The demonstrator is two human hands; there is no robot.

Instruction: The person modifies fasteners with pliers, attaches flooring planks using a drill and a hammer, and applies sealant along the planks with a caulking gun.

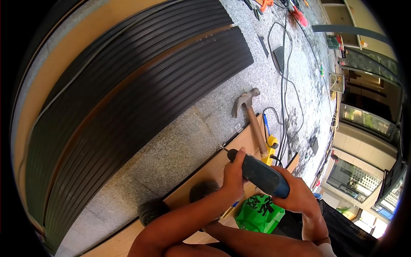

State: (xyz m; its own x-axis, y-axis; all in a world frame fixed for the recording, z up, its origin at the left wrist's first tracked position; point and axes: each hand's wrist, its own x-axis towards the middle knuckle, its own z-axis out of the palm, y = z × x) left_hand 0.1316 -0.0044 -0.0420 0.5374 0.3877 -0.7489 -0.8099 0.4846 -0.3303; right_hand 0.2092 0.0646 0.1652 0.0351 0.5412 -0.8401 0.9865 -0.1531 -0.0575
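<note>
Fingers of the left hand (233,176) curl round the nose of the dark-blue power drill (263,173), those of the right hand (297,193) round its rear, by the wooden plank (206,171), right of the ribbed panels (180,88). A slanted push could, I'd guess, make the drill bit (223,148) skid. The trigger is hidden; whether the bit touches, I can't tell.

Bright daylight; glare bleaches the floor (171,158) toward its right edge, while its near left corner lies in softer shade. Faint sheen on the dark slatted panels (171,81), which bow under fisheye distortion. Power tool (266,176) reasonably sharp; detail softens toward the view's black rim.
</note>
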